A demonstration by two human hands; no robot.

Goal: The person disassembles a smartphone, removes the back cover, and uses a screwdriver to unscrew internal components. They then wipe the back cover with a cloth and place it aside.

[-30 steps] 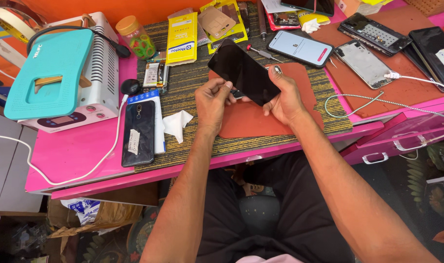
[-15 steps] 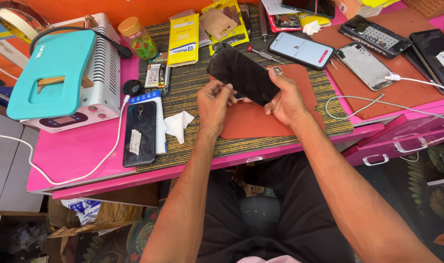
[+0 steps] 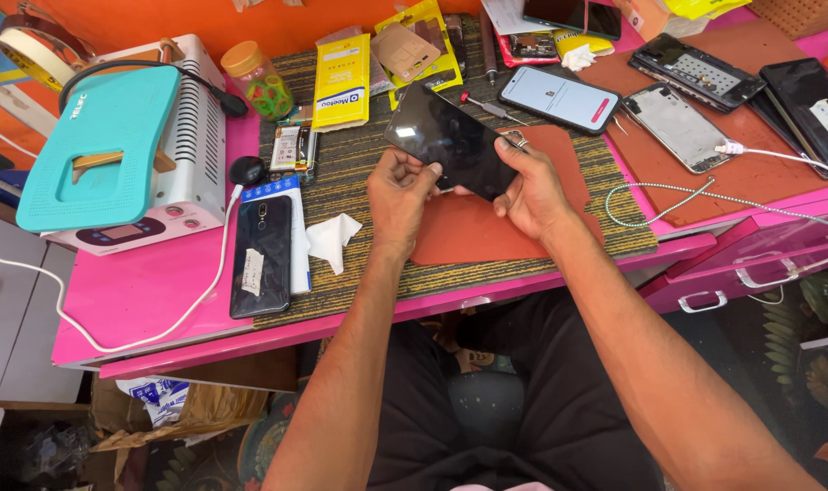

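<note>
At the far left of the pink worktop [image 3: 150,291] we see a white and teal heating machine [image 3: 114,145] with its cable trailing off the edge, then a dark phone [image 3: 261,256] lying face up on a blue and white packet, and a crumpled white tissue [image 3: 330,241] on the woven mat [image 3: 341,182]. Our left hand [image 3: 398,195] is curled, its fingertips pinching the near edge of the black phone [image 3: 450,138], which we hold tilted up above the orange pad [image 3: 473,227], clear of the worktop. Our right hand [image 3: 532,186] is closed round the phone's lower right side, the thumb lying over its glass. The grip is only at the edges, so we judge a slip could drop the phone onto the pad or off the worktop into our lap; too hard a squeeze could flex or crack the glass. Further right, a braided cable [image 3: 668,202] loops near our right forearm, and a careless sweep could snag it and drag the opened phone [image 3: 678,125] lying beside the lit phone [image 3: 559,98].
</note>
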